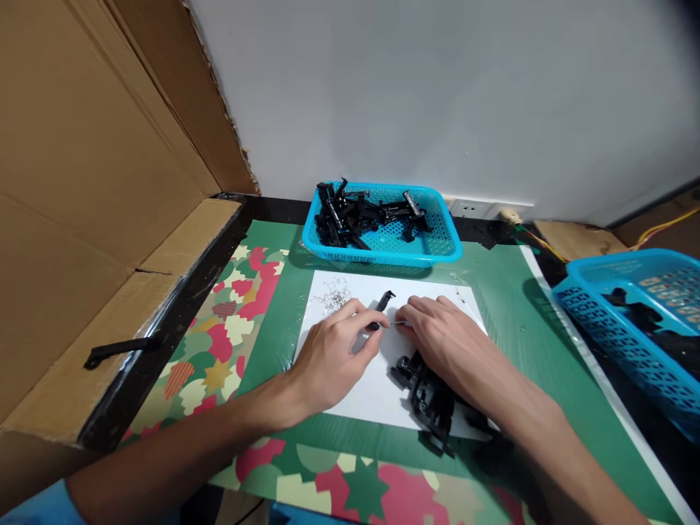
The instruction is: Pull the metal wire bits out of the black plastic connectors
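Observation:
Over a white sheet (366, 397), my left hand (333, 357) pinches a slim black plastic part (386, 300) with a hooked end. Facing it, my right hand (437, 328) has its fingers closed on a thin metal rod (399, 322), whose tip reaches toward the left fingertips. Whether the rod touches the black part cannot be made out. Small bent wire pieces (335, 297) lie in a loose heap beyond my left hand. Below my right wrist sits a pile of black plastic parts (432, 401), partly covered by the forearm.
A blue basket (383, 257) with several black parts stands at the back by the wall. Another blue basket (617, 335) is at the right. Cardboard panels (82, 182) rise on the left, where a black strip-shaped part (120, 350) lies. A power socket (469, 208) and wires are behind.

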Tool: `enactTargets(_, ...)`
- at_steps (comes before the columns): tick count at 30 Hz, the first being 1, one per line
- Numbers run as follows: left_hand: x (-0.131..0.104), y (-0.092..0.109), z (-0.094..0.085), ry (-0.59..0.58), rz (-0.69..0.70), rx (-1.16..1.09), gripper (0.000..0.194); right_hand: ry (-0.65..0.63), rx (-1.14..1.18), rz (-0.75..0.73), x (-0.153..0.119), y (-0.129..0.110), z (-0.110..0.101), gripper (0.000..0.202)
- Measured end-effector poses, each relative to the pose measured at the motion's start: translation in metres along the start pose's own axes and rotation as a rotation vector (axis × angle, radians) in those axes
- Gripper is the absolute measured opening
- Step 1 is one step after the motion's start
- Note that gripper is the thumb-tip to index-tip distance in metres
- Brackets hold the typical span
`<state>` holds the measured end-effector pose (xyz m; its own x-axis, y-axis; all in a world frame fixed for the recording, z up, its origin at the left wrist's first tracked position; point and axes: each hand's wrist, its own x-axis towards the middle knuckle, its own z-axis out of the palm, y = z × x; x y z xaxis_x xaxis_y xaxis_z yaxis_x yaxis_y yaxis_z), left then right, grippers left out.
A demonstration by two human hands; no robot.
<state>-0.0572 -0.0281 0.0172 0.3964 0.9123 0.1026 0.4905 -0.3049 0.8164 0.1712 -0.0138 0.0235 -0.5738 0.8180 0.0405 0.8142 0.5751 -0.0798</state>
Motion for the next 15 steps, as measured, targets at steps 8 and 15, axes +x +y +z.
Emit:
enactTargets(8, 0.003, -0.003, 0.001, -0.016, -0.027, -0.174, 0.018, 0.049, 0.518, 0.147, -0.009, -0.002, -0.018, 0.015)
enactTargets(15, 0.004, 0.002, -0.002, -0.223, -0.306, -0.807, 0.034, 0.21, 1.203, 0.168, -0.009, -0.012, -0.033, 0.019)
